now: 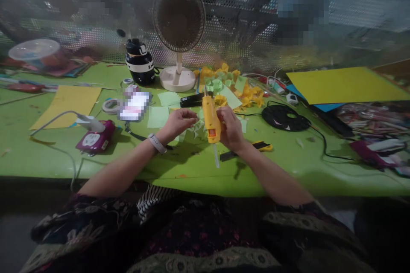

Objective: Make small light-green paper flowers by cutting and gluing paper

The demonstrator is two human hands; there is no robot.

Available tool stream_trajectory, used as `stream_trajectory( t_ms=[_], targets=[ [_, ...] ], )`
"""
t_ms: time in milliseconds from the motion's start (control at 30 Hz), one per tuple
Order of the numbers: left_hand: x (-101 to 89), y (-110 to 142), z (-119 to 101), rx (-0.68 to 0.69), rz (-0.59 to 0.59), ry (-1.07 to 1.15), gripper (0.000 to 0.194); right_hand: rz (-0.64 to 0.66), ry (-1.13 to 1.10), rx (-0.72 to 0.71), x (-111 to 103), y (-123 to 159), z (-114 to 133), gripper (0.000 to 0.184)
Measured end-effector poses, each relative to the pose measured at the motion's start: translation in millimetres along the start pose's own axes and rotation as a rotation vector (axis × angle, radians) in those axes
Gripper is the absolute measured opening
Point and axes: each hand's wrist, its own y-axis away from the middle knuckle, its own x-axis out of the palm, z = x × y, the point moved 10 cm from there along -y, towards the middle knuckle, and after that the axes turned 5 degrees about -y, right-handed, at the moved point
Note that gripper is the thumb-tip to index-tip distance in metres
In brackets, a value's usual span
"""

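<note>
"Gripping what?"
"Right grip (229, 128) clamps the yellow glue gun (210, 115); left grip (179, 123), beside it, I can't tell if closed."
"Danger?"
"A slip could drag the nozzle (205, 91) across paper flowers (251, 95) beyond the right grip."

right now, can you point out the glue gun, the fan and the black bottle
Glue gun (210, 113): head view, on its yellow body.
Fan (179, 15): head view, middle of its round grille.
Black bottle (140, 66): head view, on its white band.

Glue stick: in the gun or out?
Partly in: the translucent glue stick juts from the rear of the yellow glue gun. Can't tell how much is inside.
</note>
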Motion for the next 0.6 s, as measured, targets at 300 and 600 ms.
stream_trajectory(
  t_ms=[300,600],
  targets=[
    [0.3,-3,0,0.080,-0.001,-0.097,0.016,0.092,0.060,-0.126,9,0,14,0.027],
    [-0.8,1,-11,0.139,-0.006,-0.237,0.012,0.111,0.114,-0.225,12,3,23,0.022]
  ],
)
